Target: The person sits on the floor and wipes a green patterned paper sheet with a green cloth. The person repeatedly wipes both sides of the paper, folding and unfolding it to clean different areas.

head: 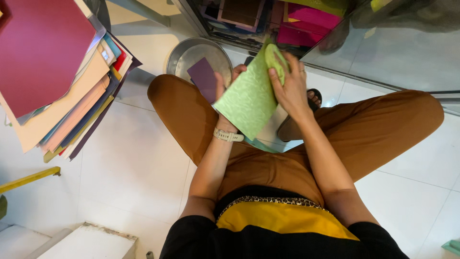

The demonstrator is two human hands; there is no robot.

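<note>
Green sheet (pixel 247 103), textured, held up over the lap between both hands. Long axis runs from 7 o'clock at the bottom corner up to 1 o'clock, where the top edge is curled over into a roll. Right hand (pixel 287 86) sits at that top end, 1 o'clock of the sheet's middle, fingers closed on the rolled edge, thumb on the near face. Left hand (pixel 229 93) is behind the sheet at its 10 o'clock edge, mostly hidden; thumb and fingertips show past the paper, so it grips the sheet from the back, but how tight, cannot tell. Right hand is the one on the roll; left just backs the flat part. A watch (pixel 228 135) is on the left wrist, right under the sheet's lower left edge.

Outward: metal bowl (pixel 191 57) on the floor at 11 o'clock of the sheet, just past the left knee, with a purple card (pixel 203 79) leaning in it. Stack of coloured sheets (pixel 62 81) far out at 9 o'clock, fanned, dark red on top, well apart from the hands. More pink and dark paper (pixel 306 21) at 12 o'clock behind a glass panel. Person sits cross-legged in brown trousers (pixel 383 129) on a white tiled floor (pixel 134 163). A sandalled foot (pixel 314 98) is just beside the right wrist.
</note>
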